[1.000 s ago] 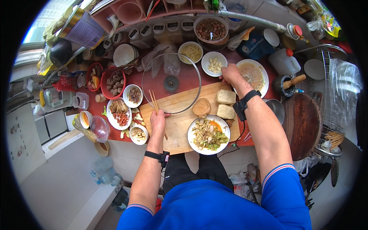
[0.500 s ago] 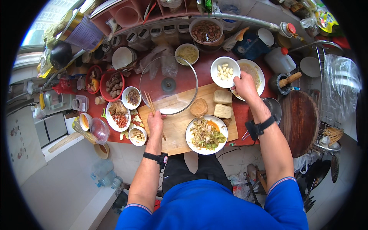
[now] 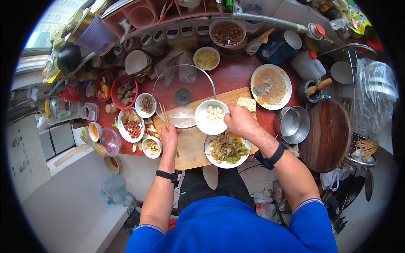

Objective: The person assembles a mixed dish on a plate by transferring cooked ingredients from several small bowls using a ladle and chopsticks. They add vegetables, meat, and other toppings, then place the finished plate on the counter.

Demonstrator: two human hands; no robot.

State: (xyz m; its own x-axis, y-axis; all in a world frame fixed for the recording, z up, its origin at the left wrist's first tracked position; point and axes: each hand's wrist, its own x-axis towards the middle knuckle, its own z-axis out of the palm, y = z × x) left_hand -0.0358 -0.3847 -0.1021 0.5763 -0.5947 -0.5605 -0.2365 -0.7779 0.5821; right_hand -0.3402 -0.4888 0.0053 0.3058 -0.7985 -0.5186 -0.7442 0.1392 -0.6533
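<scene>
My right hand (image 3: 239,121) grips the rim of a small white bowl (image 3: 211,117) of pale garlic cloves, held over the wooden cutting board (image 3: 192,145). My left hand (image 3: 169,138) holds a pair of wooden chopsticks (image 3: 164,117) upright at the board's left edge. Just below the bowl sits a white plate (image 3: 227,150) of stir-fried shredded vegetables. A glass pot lid (image 3: 183,96) rests behind the bowl, partly on the board. Pale tofu blocks (image 3: 246,103) lie at the board's far right corner.
Small dishes of chopped ingredients (image 3: 131,124) crowd the red counter on the left. A plate of sauce (image 3: 270,86), a steel pot (image 3: 294,124) and a round wooden board (image 3: 329,135) stand to the right. Bowls and jars (image 3: 228,33) line the back.
My right hand lifted the garlic bowl from the back right of the counter and carried it left and toward me, over the cutting board. My left hand kept the chopsticks nearly still.
</scene>
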